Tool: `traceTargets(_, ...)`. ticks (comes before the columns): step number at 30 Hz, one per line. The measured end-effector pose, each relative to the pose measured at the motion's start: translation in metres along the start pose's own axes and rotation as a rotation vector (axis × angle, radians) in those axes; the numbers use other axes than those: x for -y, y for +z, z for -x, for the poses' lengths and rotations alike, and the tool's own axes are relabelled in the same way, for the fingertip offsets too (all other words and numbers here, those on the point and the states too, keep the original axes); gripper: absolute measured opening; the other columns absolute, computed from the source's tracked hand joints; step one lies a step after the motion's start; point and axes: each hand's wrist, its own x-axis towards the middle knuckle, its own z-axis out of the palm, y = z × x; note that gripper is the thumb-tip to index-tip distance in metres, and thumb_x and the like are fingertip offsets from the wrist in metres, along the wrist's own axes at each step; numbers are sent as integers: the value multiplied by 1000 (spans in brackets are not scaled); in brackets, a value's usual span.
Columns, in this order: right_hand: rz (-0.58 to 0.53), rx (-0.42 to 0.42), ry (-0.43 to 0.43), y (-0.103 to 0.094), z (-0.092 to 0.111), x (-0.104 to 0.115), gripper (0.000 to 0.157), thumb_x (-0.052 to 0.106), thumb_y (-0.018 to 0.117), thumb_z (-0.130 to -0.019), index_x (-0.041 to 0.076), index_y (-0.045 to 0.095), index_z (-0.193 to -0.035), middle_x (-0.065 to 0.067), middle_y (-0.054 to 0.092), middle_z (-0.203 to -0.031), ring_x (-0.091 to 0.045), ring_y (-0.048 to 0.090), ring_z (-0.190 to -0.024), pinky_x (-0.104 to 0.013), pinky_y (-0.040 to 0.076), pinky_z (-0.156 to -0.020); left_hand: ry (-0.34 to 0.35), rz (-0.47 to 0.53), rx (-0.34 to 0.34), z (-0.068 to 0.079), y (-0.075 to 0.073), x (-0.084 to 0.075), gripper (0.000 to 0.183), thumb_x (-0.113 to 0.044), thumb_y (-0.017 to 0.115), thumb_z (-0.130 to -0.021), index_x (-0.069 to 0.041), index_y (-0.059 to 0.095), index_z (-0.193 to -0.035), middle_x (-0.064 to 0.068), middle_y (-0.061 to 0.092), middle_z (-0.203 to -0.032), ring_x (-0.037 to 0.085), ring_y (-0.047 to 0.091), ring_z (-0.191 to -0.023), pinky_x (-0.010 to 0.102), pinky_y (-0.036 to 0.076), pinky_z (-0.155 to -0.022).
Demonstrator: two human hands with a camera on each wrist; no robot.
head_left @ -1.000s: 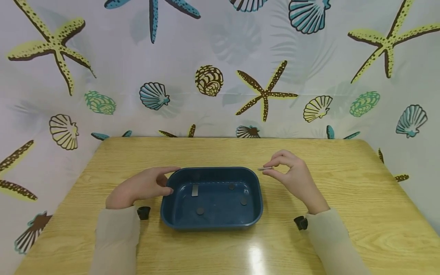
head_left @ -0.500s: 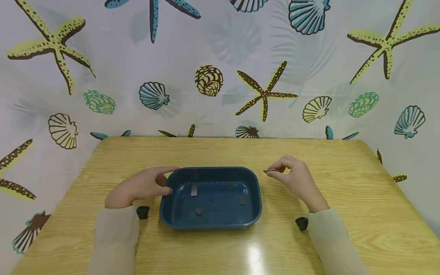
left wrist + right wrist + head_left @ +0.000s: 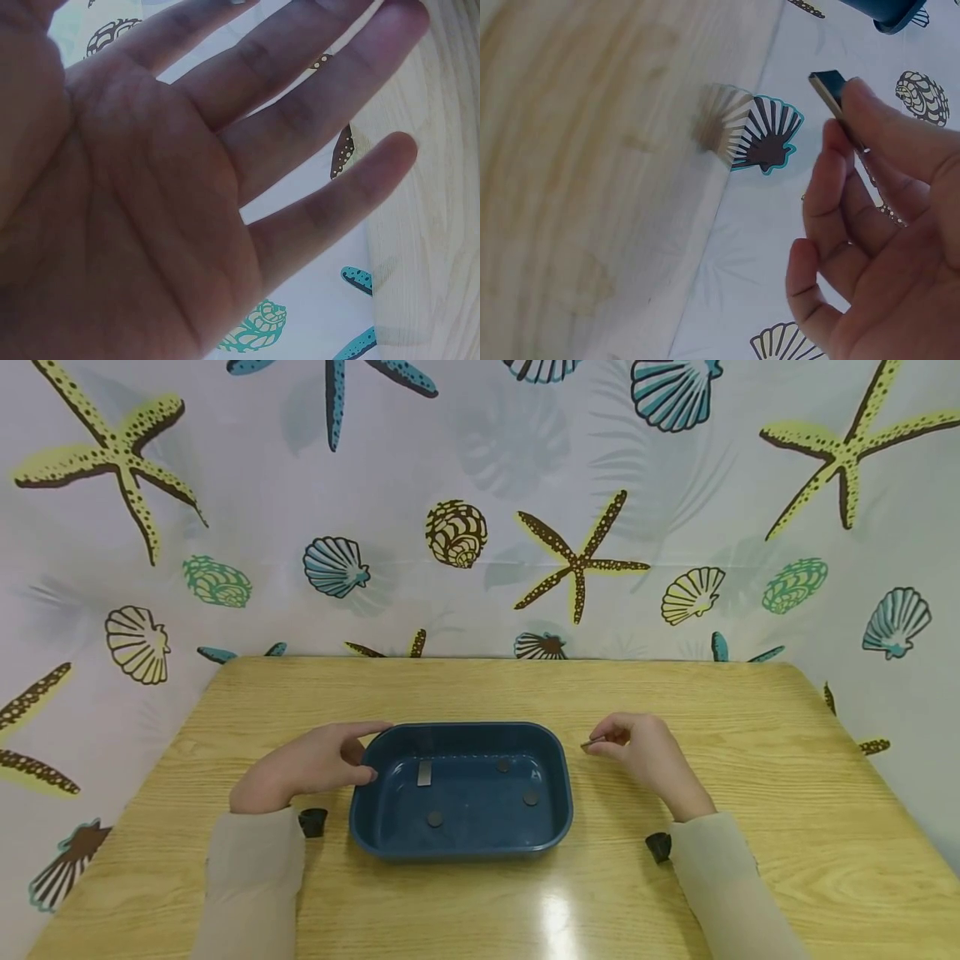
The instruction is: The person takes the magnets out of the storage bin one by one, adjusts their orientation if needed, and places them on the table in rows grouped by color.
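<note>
My right hand (image 3: 642, 748) is just right of the blue tub, pinching a small flat metal bar (image 3: 592, 742) between thumb and fingertips. In the right wrist view the bar (image 3: 828, 90) juts out past the thumb, its face shiny and dark. The dark blue rectangular tub (image 3: 480, 850) sits on the table with a small silvery rectangle (image 3: 424, 773) and several grey discs (image 3: 435, 819) on its floor. At the tub's left end is my left hand (image 3: 318, 762), index finger along the back corner and thumb over the left rim. Its fingers look extended in the left wrist view.
The wooden table (image 3: 480, 910) spreads around the tub on all sides. Behind it and at both sides hangs a white cloth (image 3: 480, 460) printed with shells and starfish. A black wrist camera (image 3: 659, 847) sticks out at the right cuff, another (image 3: 312, 822) at the left.
My right hand has drawn a little to the right and nearer to me, with the metal bar turned in its fingers. My left hand and the tub keep their places.
</note>
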Motion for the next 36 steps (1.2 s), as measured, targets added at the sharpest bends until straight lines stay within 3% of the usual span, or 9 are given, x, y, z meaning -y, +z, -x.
traceTargets(18, 55, 103, 81, 0, -1, -3, 7, 14, 77, -92, 9, 77, -96, -7, 74, -92, -18, 63, -83, -34, 50, -78, 0, 10, 2, 1, 0, 0, 72, -16, 69, -94, -6, 38, -159, 13, 71, -109, 24, 66, -100, 32, 51, -77)
traceTargets(27, 38, 175, 187, -1, -1, -9, 20, 22, 80, -89, 9, 75, -104, -11, 69, -99, -22, 60, -86, -33, 47, -75, 4, 13, 5, 2, -1, -1, 72, -15, 69, -95, -5, 38, -159, 14, 72, -109, 25, 66, -102, 33, 52, -79)
traceTargets(36, 115, 202, 159, 0, -1, -9, 18, 16, 80, -88, 10, 74, -104, -8, 67, -95, -22, 57, -82, -33, 44, -73, 4, 10, 8, 2, -1, -2, 72, -16, 69, -95, -5, 38, -159, 15, 71, -111, 26, 67, -103, 34, 52, -80)
